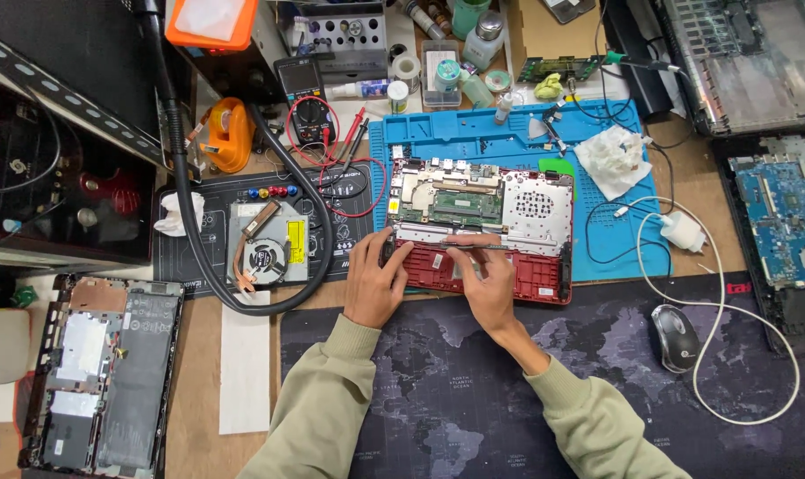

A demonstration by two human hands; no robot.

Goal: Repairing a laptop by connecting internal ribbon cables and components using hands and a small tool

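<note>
Nearest the camera, two olive-green sleeves ran up across a dark desk mat (509, 390) printed with a world map.

Left hand (376, 279): fingers curled over the near-left corner of an opened red laptop base (544, 277), thumb side pressing on a dark part at the edge; a bracing grip, nothing lifted.

Right hand (487, 284): pinched a thin metal tool (473, 241), probably tweezers or a spudger, lying along the seam between the red tray and the circuit board (456, 206).

The laptop base sat on the surface, its far half on a blue repair mat (615, 248), its near edge touching the desk mat.

Handling, as judged: the shell looked light and stiff, though thin plastic would flex at the corners. The exposed board and perforated silver shield (535, 208) appeared fragile; best held by the red outer rim, not the components.

Further out: a loose cooling fan with copper pipe (265, 253) to the left, a crumpled tissue (611, 160) and a white charger (683, 231) to the right, a mouse (675, 337) nearer the camera.
</note>
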